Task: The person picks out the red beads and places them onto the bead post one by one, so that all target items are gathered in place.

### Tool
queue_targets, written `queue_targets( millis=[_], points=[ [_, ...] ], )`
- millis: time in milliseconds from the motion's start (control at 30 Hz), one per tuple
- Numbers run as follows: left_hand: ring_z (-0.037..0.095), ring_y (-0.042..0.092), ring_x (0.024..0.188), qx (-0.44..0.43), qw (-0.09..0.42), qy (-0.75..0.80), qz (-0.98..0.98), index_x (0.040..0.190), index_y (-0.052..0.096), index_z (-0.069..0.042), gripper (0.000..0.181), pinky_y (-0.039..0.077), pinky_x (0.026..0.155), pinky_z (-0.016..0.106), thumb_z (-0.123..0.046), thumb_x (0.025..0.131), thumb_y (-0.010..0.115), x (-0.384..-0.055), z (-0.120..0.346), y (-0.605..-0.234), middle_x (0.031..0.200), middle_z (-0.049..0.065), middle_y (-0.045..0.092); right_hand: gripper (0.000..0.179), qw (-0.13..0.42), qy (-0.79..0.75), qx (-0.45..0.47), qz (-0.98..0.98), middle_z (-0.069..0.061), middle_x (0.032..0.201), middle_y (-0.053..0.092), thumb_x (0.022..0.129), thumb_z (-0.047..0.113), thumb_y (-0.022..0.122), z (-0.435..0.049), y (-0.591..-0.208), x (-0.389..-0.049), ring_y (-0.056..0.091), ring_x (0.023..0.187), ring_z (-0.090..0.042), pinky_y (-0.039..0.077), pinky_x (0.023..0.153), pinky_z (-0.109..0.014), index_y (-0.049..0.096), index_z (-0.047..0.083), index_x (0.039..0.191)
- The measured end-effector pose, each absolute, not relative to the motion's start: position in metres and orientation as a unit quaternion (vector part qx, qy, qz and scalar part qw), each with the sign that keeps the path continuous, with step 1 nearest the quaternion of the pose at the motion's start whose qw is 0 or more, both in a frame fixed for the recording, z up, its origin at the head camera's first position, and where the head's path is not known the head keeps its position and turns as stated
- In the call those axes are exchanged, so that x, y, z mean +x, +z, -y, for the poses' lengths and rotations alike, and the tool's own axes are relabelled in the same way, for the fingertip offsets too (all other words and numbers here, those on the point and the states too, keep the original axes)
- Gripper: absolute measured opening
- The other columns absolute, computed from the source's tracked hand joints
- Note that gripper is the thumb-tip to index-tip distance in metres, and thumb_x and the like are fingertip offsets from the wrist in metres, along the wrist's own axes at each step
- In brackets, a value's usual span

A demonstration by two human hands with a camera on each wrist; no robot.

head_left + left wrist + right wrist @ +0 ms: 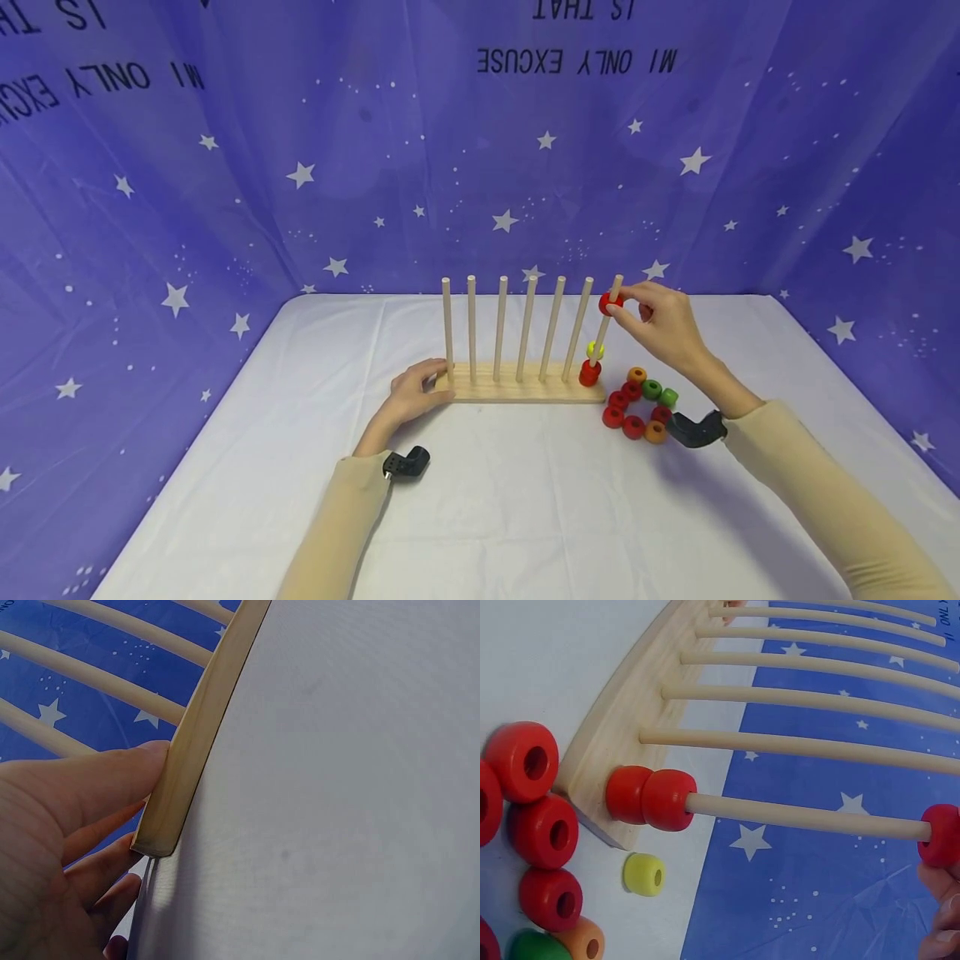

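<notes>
A wooden base [525, 392] with a row of several upright pegs stands on the table. At its left end my left hand [411, 393] grips the base, thumb on the near side and fingers round the end, as the left wrist view shows. My right hand [663, 325] pinches a red bead [946, 836] that is threaded on the rightmost peg [802, 816], close to its top. Two red beads [666, 799] sit stacked at the foot of that same peg. The other pegs bear no beads.
Right of the base lies a loose cluster of red, green and orange beads [633, 427], below my right forearm. A yellow bead [644, 874] rests on the table behind the base's right end. White cloth [510, 500] covers the table; a blue starry curtain [450, 183] hangs behind.
</notes>
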State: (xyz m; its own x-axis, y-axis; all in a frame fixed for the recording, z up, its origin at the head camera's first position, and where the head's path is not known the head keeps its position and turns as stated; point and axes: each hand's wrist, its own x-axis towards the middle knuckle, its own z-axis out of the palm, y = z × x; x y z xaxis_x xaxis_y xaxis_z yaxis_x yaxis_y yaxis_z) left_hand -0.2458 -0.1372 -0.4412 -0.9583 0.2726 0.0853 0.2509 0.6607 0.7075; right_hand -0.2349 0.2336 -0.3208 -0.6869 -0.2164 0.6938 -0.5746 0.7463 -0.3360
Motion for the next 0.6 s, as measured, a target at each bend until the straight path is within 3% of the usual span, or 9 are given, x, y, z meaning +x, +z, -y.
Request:
queue_targets(
  millis=[600],
  points=[
    [0.036, 0.043, 0.133, 0.143, 0.016, 0.387, -0.911, 0.128, 0.057, -0.008, 0.052, 0.022, 0.104, 0.058, -0.023, 0.08, 0.07, -0.247, 0.137, -0.443, 0.141, 0.013, 0.05, 0.015, 0.298, 0.257, 0.231, 0.89, -0.007, 0.069, 0.061, 0.078, 0.012, 0.074, -0.234, -0.338, -0.235, 0.035, 0.055, -0.009, 0.027, 0.052, -0.022, 0.073, 0.005, 0.091]
  ],
)
